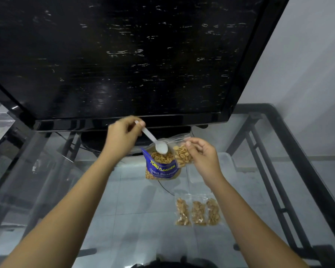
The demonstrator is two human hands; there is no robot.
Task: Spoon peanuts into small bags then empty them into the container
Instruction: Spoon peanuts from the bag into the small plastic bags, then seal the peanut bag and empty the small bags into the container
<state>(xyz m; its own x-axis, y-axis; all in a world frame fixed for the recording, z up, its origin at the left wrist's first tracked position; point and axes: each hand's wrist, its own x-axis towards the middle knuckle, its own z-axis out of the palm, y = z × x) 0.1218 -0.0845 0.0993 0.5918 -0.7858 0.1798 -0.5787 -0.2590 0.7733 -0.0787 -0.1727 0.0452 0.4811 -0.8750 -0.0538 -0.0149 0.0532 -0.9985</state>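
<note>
On glass table [124,219] under television [124,55]; left fingers [137,125] pinch spoon [155,141]; right fingers [190,143] grip small bag [182,154].

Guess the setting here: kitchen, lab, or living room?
Most likely a living room at home: a big flat-screen TV stands on a glass-topped table with a black metal frame, tiled floor shows through the glass, and the snack is a retail pouch of peanuts.

we read "tong garden" in yellow letters on the blue peanut bag [161,167], and below it, partly cut off, white letters reading "ted peanuts".
</note>
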